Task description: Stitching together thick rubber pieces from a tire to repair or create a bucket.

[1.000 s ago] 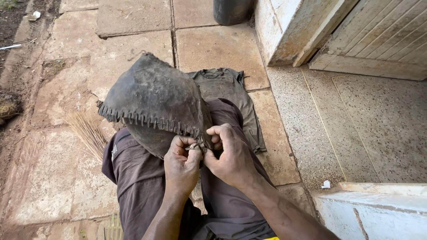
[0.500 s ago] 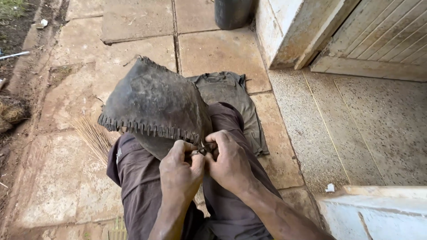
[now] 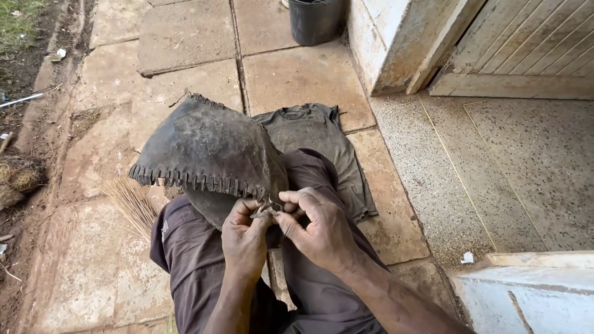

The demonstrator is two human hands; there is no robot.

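Dark leather piece [image 3: 207, 148] draped over lap, laced edge frayed. Left hand [image 3: 246, 238] and right hand [image 3: 318, 229] both pinched shut on its corner. Likely stiff, light, non-fragile; best gripped along stitched seam.

A paved stone floor [image 3: 185, 43] is seen; a grey shirt [image 3: 322, 139] is spread centrally, dry straw [image 3: 130, 201] left, a black bucket [image 3: 315, 18] far.

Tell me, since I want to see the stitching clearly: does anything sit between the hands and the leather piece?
Nothing visible does. The left hand and right hand already pinch the stitched corner of the dark leather piece, which rests on the person's lap.
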